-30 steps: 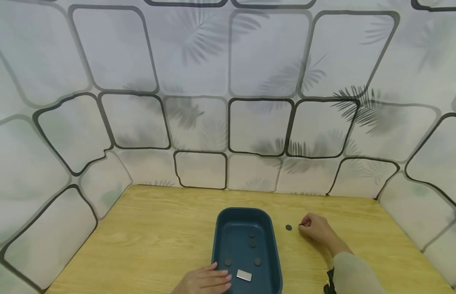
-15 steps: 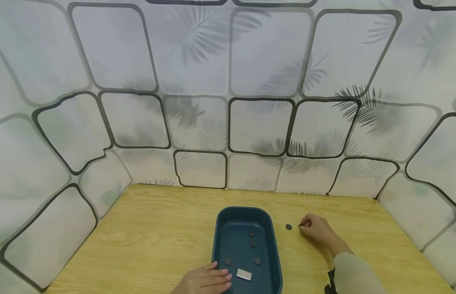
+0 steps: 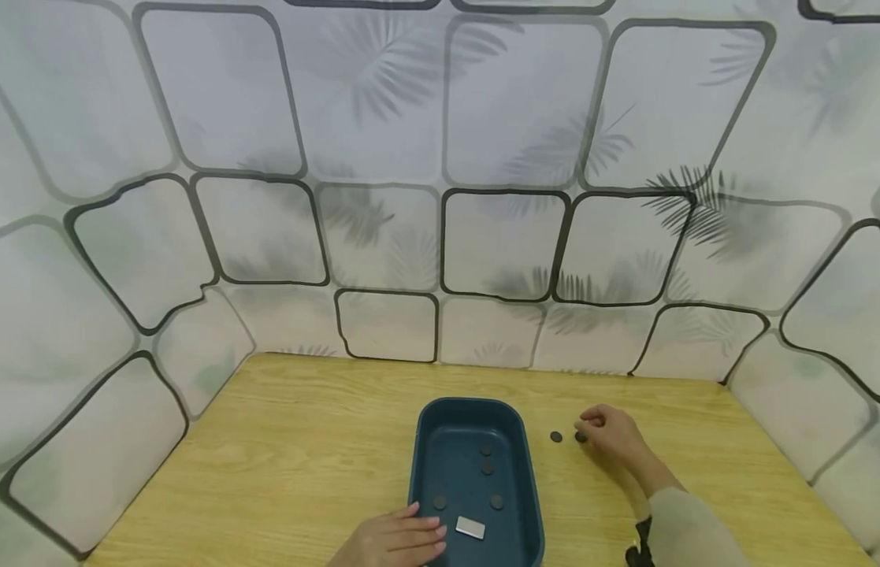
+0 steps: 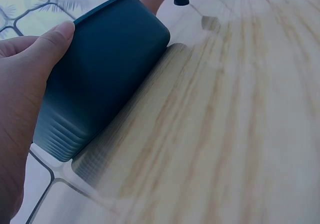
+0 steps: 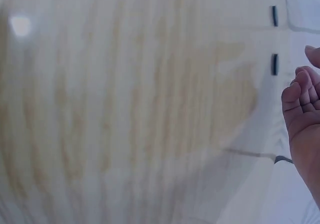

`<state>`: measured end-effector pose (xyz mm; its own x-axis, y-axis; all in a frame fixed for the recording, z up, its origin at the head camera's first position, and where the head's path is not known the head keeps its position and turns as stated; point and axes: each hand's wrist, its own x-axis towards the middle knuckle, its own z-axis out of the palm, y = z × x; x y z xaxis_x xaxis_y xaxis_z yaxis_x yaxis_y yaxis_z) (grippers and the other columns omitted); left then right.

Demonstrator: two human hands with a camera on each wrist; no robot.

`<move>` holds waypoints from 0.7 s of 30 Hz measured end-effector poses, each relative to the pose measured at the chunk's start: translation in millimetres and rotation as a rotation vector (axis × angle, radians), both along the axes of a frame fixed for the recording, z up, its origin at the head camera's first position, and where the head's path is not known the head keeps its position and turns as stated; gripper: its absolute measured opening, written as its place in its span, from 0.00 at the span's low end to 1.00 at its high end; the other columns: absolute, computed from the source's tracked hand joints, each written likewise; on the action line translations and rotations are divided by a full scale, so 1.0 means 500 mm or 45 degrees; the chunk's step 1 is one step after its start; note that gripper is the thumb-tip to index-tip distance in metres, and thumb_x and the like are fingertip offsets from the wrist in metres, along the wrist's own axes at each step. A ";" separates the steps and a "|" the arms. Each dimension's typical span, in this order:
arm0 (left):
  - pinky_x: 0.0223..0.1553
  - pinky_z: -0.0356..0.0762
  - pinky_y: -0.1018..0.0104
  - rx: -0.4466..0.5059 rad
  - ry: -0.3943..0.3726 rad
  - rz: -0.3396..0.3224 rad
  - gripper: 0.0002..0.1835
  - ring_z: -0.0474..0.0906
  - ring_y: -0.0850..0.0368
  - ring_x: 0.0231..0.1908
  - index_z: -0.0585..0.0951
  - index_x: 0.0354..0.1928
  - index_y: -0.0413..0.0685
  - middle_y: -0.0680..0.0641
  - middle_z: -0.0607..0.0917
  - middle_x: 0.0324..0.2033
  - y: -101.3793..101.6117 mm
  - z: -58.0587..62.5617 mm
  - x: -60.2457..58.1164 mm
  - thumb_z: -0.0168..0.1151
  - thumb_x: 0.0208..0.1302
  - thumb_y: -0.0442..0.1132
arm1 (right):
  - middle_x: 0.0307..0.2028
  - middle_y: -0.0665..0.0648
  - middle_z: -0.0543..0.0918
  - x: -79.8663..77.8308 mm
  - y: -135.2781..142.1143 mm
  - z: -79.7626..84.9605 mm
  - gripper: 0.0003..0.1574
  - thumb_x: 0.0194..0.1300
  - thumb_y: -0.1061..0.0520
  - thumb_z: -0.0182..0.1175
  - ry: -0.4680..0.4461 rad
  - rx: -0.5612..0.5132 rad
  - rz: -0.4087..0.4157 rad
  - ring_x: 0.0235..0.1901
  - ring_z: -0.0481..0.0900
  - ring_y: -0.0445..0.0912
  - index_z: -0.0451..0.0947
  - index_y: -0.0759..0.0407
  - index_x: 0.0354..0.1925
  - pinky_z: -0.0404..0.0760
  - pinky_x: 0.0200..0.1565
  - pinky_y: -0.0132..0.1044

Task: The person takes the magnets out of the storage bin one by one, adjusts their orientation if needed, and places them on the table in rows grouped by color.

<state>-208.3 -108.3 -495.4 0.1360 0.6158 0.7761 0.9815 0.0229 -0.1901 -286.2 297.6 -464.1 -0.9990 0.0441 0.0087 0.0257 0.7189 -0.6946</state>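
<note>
A dark blue rectangular tray (image 3: 514, 441) stands on the wooden table. My left hand (image 3: 393, 539) holds its left wall near the front; in the left wrist view the thumb (image 4: 57, 37) presses the outside while the fingers reach over the rim. Inside lie several small dark round discs (image 3: 497, 502) and a silver rectangular piece (image 3: 471, 528). Two more dark discs are on the table right of the tray, one (image 3: 556, 437) apart and another (image 3: 581, 436) under my right fingertips. My right hand (image 3: 617, 437) hovers with fingers loosely bent, thumb apart from them in the right wrist view.
The wooden tabletop (image 3: 305, 441) spreads on both sides of the tray. A pale patterned cloth (image 3: 383, 236) with dark outlines encloses the back and sides. A black strap device (image 3: 638, 547) is at my right wrist.
My right fingers have let go of the dark disc and lifted slightly, so more of it shows on the table. The left hand and tray stay put.
</note>
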 end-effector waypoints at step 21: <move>0.54 0.76 0.59 -0.015 0.174 -0.041 0.19 0.83 0.47 0.46 0.81 0.47 0.29 0.37 0.85 0.43 -0.008 0.014 -0.003 0.48 0.72 0.39 | 0.31 0.54 0.79 0.006 -0.088 0.081 0.22 0.63 0.51 0.62 0.110 -0.085 0.344 0.24 0.74 0.43 0.76 0.68 0.46 0.77 0.24 0.36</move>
